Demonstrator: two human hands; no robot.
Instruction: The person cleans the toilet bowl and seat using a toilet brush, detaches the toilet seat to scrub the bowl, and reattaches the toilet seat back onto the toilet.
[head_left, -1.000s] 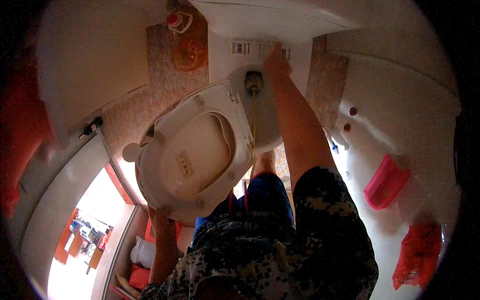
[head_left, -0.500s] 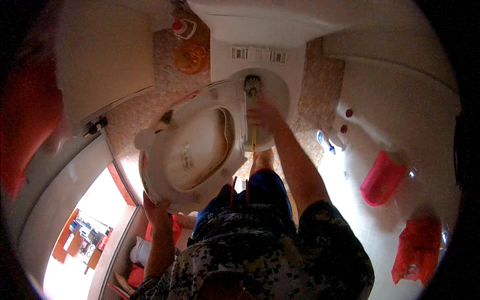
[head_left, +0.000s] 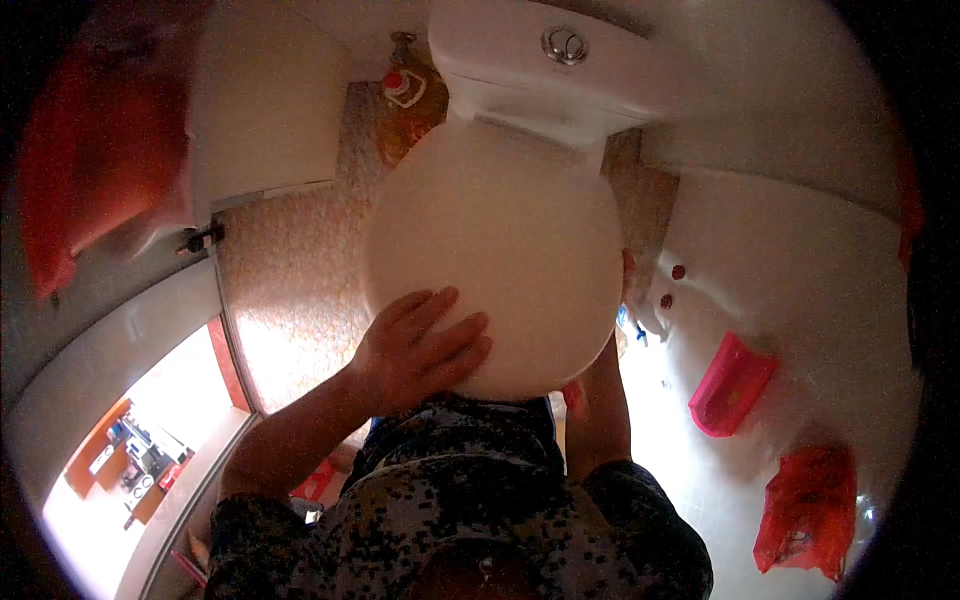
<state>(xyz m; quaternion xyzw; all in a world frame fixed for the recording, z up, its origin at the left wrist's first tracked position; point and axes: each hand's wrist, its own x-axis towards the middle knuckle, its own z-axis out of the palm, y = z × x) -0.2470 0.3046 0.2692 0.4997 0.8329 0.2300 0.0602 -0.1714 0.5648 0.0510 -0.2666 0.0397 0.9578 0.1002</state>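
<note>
The lid (head_left: 500, 230) is at six o'clock from the tank (head_left: 510, 60), our left hand (head_left: 415, 350) spread on it, and we could get pinched if our half-hidden right hand (head_left: 628, 275), whose grip we can't tell, slips

R hand (head_left: 628, 274) mostly hidden by lid (head_left: 495, 240); grip unclear. Bowl, below lid & L hand (head_left: 425, 348): covered. Bottle (head_left: 414, 115) fwd of L hand: part hid by lid. Tank (head_left: 500, 40), fwd of both hands: back edge cut off. Items (head_left: 142, 462) well L of hands: too small to ID.
</note>
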